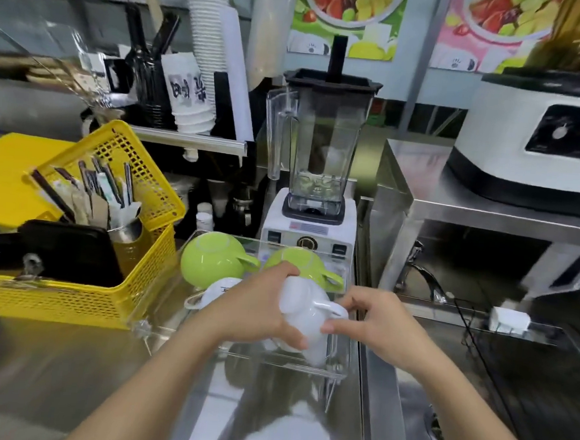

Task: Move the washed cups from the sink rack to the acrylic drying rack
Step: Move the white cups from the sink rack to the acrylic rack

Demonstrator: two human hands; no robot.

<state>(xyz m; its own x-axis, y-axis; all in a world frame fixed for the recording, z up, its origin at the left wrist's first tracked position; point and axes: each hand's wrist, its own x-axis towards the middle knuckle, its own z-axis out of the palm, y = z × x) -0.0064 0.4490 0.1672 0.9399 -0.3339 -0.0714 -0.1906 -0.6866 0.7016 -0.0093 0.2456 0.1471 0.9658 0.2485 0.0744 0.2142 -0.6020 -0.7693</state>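
Observation:
A white cup (305, 306) is held over the clear acrylic drying rack (159, 300) in the middle of the steel counter. My left hand (255, 306) wraps the cup's body from the left. The fingers of my right hand (370, 323) pinch its handle and rim from the right. Inside the rack lie two green cups upside down, one at the back left (210, 259) and one at the back right (304, 263). Another white cup (216, 292) sits upside down just left of my left hand, partly hidden by it.
A yellow basket (139, 188) with cutlery and a black tray stands left of the rack. A blender (316, 173) rises right behind it. To the right are the sink basin (446, 419), a tap (422, 277) and a wire rack (529, 360). A white machine (541, 141) sits on a steel shelf.

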